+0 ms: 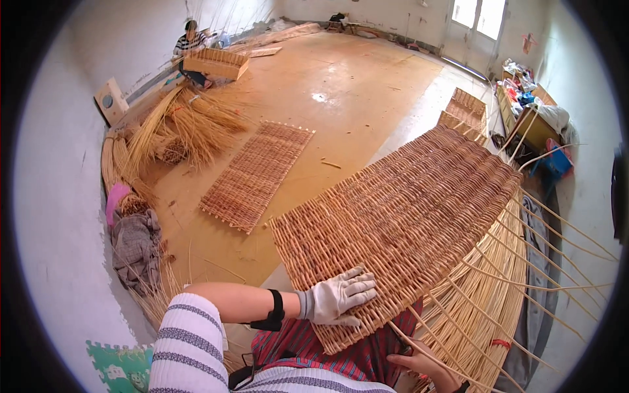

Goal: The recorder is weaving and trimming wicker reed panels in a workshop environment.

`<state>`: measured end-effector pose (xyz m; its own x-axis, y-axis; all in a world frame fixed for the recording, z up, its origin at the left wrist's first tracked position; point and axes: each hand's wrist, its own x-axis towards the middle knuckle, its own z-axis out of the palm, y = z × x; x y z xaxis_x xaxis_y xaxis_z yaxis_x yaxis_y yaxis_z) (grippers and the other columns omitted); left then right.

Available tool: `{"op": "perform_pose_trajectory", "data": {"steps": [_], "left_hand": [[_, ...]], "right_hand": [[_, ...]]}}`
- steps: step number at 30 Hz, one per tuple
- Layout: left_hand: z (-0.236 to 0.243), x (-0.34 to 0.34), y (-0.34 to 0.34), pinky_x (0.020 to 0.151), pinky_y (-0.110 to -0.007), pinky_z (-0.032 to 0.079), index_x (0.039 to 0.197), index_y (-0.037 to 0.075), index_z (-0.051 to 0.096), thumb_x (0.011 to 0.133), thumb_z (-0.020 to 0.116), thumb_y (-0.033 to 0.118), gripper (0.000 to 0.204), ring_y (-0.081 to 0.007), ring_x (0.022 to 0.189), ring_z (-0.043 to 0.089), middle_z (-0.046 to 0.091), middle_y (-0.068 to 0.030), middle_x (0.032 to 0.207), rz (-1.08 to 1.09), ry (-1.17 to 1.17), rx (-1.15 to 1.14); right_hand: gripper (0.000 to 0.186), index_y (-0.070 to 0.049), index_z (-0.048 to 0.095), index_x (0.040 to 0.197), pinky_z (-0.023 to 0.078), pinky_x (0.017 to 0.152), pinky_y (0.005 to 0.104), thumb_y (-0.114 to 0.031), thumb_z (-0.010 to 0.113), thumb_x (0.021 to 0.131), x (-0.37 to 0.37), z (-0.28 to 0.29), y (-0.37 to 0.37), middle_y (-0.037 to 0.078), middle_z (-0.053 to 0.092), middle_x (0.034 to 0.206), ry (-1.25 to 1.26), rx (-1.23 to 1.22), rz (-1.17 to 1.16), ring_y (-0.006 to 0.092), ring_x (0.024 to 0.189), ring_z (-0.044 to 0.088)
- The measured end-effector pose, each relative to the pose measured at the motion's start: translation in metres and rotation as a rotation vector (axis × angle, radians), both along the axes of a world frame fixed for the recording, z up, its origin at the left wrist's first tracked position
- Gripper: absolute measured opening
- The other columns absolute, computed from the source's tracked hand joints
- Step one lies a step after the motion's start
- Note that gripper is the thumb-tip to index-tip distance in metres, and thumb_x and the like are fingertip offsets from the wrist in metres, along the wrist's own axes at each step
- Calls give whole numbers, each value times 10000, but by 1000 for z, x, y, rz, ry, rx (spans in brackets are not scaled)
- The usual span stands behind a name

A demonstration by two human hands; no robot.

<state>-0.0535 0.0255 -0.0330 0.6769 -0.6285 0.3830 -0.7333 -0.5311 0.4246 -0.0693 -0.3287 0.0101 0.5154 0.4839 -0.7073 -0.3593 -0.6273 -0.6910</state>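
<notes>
A large woven wicker panel (406,216) is laid across the lap and out over the floor. Most of it is woven already; bare stakes (524,262) fan out unwoven along its right edge, so that part seems left to do. The gloved left hand (337,296) is pressed flat, fingers spread, on the near corner. A thin rod (419,347) is pinched in the bare right hand (419,363). One finished mat (255,173) is seen on the floor, and one basket (216,63) beside a second person (190,38).
</notes>
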Motion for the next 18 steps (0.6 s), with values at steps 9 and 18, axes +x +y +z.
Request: {"op": "perform_pose_trajectory", "data": {"steps": [9,18], "left_hand": [[-12,-1,-7,1299,-614,204,1556,10,463,981,653,581,832,-424,1503,413,498,-229,1543,6,-14,-57],[-18,-7,-12,1280,-617,242,1545,18,487,970,653,604,837,-415,1485,443,539,-225,1513,30,-25,-76]], "right_hand": [[183,-41,673,963,528,605,458,-133,765,835,-6,-37,-25,197,655,708,-1150,-355,244,417,671,672],[298,-24,730,1038,552,695,335,-214,863,851,-10,-12,-42,60,704,804,41,-313,72,165,762,685]]}}
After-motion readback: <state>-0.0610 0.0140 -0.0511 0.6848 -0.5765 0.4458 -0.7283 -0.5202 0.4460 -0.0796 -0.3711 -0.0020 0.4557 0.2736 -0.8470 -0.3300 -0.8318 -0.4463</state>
